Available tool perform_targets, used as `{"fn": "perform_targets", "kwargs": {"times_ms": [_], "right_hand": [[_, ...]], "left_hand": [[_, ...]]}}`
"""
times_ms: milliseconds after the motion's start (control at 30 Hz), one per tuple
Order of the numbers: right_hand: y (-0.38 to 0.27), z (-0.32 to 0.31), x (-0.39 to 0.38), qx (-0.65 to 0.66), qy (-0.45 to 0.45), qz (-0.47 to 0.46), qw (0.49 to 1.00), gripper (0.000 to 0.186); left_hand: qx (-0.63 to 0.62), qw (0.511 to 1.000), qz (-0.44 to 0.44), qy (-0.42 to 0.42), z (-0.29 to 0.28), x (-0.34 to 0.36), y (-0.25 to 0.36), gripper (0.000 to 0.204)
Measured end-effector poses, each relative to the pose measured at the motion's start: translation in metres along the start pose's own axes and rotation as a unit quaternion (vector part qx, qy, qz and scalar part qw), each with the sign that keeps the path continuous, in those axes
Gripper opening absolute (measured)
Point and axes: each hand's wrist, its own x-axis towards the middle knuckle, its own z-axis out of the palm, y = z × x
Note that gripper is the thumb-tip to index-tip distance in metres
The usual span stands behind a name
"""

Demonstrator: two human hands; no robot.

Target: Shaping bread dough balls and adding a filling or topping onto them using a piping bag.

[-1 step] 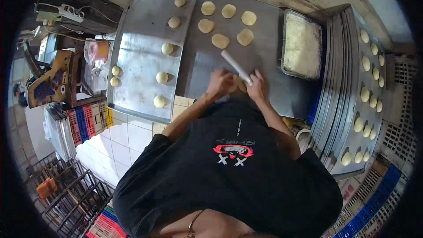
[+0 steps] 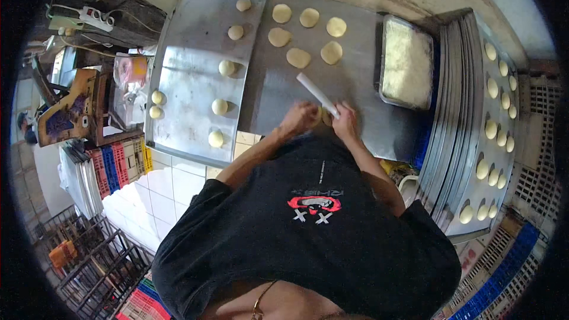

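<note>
My right hand [image 2: 345, 122] is closed on the near end of a pale rolling pin [image 2: 315, 93], which slants away to the far left over the metal worktop. Under and beside that end lies a small piece of dough [image 2: 323, 117], partly hidden by the hands. My left hand [image 2: 301, 117], slightly blurred, has its fingers curled on the dough's left edge. Beyond the pin, several flattened dough rounds [image 2: 297, 57] lie on the metal surface.
At left, a metal tray [image 2: 192, 83] carries several dough balls [image 2: 227, 67]. A rectangular pan [image 2: 406, 62] of pale crumbly filling or topping stands at right, beside a stack of upright-edged trays [image 2: 453, 112]. Further right, another tray [image 2: 474, 192] bears more dough balls.
My left hand has shifted slightly and its fingers are a little more blurred. The rolling pin has moved slightly toward me; the flattened rounds stay in place on the worktop.
</note>
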Motion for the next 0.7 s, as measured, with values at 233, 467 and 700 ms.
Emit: {"fn": "perform_targets", "kwargs": {"times_ms": [233,467,700], "right_hand": [[-0.016,-0.061,0.042,-0.016,-0.009,0.08,0.997,0.022],[-0.041,-0.076,0.125,-0.059,0.044,0.137,0.988,0.038],[0.034,-0.014,0.103,-0.126,0.063,0.077,0.987,0.058]], "left_hand": [[-0.002,0.987,-0.117,0.108,-0.123,0.021,0.034,0.029],[0.097,0.982,-0.087,0.138,-0.181,-0.011,-0.045,0.049],[0.453,0.757,-0.287,0.373,-0.346,-0.174,-0.183,0.045]]}}
